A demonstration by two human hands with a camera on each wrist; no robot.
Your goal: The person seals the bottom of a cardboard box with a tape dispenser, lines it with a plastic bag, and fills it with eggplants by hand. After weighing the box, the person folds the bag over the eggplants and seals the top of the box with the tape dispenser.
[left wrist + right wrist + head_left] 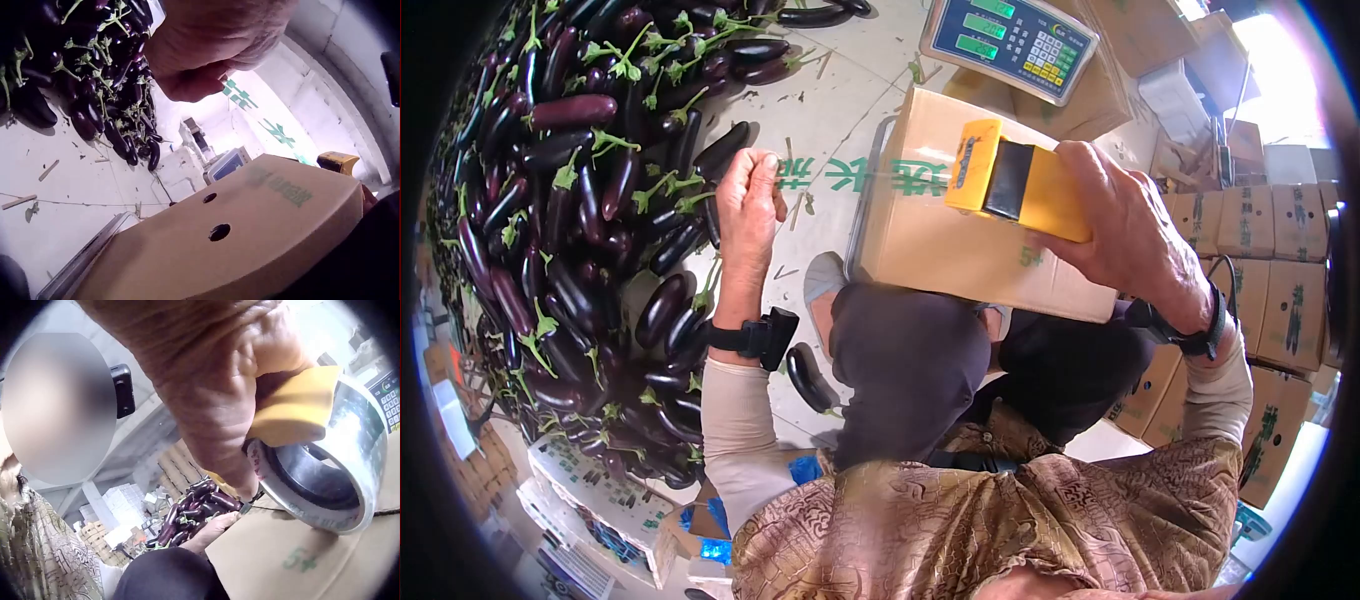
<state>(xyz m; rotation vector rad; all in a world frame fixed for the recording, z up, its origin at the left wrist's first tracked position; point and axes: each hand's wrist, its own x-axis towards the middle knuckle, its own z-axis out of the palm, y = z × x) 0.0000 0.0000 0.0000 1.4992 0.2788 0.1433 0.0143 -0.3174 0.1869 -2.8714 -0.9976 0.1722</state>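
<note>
My right hand [1140, 235] grips a yellow tape dispenser [1052, 198] just over the top of a cardboard box [950, 252]. In the right wrist view the dispenser carries a large roll of tape [359, 428]. A strip of clear tape [845, 176] with green characters stretches from the dispenser leftward past the box's edge. Its free end is pinched between the thumb and fingers of my left hand [748, 205], which is raised beside the eggplant pile. The box stands in front of my knees on a metal-edged platform [81, 262], and its side has two round holes.
A large pile of eggplants [570, 230] covers the floor on the left, and one loose eggplant [808, 378] lies near my knee. Beyond the box is a scale display [1010, 45]. Stacked cartons [1240, 270] line the right side, with a white foam box [590, 500] at lower left.
</note>
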